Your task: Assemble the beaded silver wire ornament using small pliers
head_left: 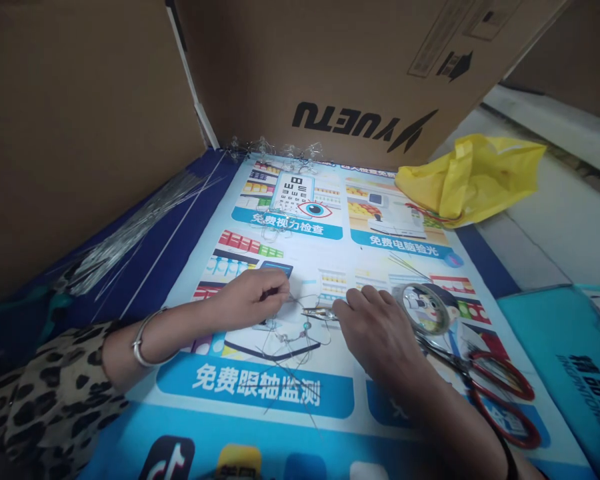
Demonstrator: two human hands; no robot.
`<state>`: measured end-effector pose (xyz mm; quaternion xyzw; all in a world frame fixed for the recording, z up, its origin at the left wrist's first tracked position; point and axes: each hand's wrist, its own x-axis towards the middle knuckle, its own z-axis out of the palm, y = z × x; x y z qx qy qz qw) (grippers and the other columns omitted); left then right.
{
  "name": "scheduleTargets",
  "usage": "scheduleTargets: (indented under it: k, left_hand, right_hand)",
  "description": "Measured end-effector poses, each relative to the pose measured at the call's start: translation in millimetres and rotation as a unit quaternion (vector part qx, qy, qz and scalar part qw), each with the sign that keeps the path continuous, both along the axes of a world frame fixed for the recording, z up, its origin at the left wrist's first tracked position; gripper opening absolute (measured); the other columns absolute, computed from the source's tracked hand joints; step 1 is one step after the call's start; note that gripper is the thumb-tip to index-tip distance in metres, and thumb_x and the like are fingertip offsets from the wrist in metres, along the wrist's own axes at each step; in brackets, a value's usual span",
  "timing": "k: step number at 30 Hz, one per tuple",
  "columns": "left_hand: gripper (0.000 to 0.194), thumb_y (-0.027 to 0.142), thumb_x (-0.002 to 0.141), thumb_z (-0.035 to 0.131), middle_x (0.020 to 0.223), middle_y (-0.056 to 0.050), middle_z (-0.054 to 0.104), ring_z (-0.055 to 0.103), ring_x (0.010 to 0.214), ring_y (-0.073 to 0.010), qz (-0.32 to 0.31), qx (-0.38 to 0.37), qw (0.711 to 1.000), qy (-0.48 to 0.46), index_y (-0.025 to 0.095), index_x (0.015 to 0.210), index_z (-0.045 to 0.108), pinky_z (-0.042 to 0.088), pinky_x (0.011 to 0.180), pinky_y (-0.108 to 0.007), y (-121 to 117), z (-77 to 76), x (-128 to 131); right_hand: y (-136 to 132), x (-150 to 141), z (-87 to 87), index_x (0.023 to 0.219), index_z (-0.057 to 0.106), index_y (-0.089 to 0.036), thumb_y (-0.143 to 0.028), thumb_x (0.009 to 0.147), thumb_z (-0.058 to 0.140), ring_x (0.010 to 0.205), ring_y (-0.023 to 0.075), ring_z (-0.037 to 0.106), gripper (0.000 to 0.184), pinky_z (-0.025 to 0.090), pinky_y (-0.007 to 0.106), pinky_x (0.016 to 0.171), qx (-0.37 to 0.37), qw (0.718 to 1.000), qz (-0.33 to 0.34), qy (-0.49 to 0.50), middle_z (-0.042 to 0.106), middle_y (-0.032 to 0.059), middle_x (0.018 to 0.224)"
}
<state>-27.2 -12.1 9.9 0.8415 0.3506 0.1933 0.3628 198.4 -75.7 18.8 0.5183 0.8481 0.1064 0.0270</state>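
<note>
My left hand [257,299] is closed in a pinch on thin wire, just left of the pliers' tips. Wrapped round a small pair of pliers [321,313], my right hand [380,330] points their metal jaws toward my left fingers. Between and below both hands lies a tangle of bent thin wire [286,339] with small beads, one of them greenish, and loose wire ends spreading over the printed sheet [325,417]. Whether the jaws grip a wire I cannot tell. My right hand hides the pliers' handles.
Scissors with red handles [507,387] and a tape roll [449,321] lie right of my right hand. A bundle of straight wires [125,240] lies at left. Bent wire pieces [290,152] line the cardboard [260,80] behind. A yellow bag [480,180] sits back right.
</note>
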Motion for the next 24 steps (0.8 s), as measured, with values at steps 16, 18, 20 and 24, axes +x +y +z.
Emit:
scheduleTargets:
  k: [16, 18, 20, 24]
  left_hand:
    - [0.019, 0.025, 0.09, 0.039, 0.069, 0.004, 0.052, 0.049, 0.064, -0.0098, -0.032, -0.03, 0.999, 0.004, 0.018, 0.079, 0.053, 0.035, 0.061, -0.021, 5, -5.4, -2]
    - [0.018, 0.025, 0.089, 0.04, 0.067, 0.004, 0.052, 0.049, 0.062, -0.0095, -0.027, -0.035, 0.999, 0.009, 0.018, 0.079, 0.053, 0.035, 0.06, -0.021, 5, -5.1, -1]
    - [0.017, 0.025, 0.089, 0.041, 0.066, 0.004, 0.052, 0.049, 0.061, -0.0094, -0.024, -0.035, 0.999, 0.016, 0.018, 0.078, 0.053, 0.034, 0.058, -0.021, 4, -4.7, -1]
    - [0.017, 0.024, 0.089, 0.042, 0.066, 0.004, 0.053, 0.049, 0.061, -0.0094, -0.027, -0.03, 0.999, 0.017, 0.018, 0.08, 0.054, 0.034, 0.058, -0.02, 5, -6.5, -1]
  right_hand:
    - [12, 3, -5.3, 0.075, 0.055, -0.019, -0.012, 0.08, 0.051, 0.074, 0.0187, 0.037, 0.01, 0.021, 0.032, 0.064, 0.018, 0.999, 0.036, -0.006, 0.052, 0.0036, 0.075]
    - [13, 3, -5.8, 0.075, 0.055, -0.019, -0.012, 0.08, 0.051, 0.074, 0.0187, 0.037, 0.01, 0.021, 0.032, 0.064, 0.022, 0.999, 0.037, -0.008, 0.051, 0.0036, 0.075]
    - [13, 3, -6.3, 0.075, 0.055, -0.019, -0.012, 0.08, 0.052, 0.074, 0.0188, 0.038, 0.01, 0.021, 0.032, 0.064, 0.025, 0.999, 0.038, -0.01, 0.051, 0.0035, 0.074]
    - [15, 4, -7.9, 0.075, 0.054, -0.02, -0.013, 0.08, 0.053, 0.075, 0.0189, 0.038, 0.008, 0.022, 0.032, 0.066, 0.03, 0.999, 0.042, -0.01, 0.05, 0.0032, 0.074]
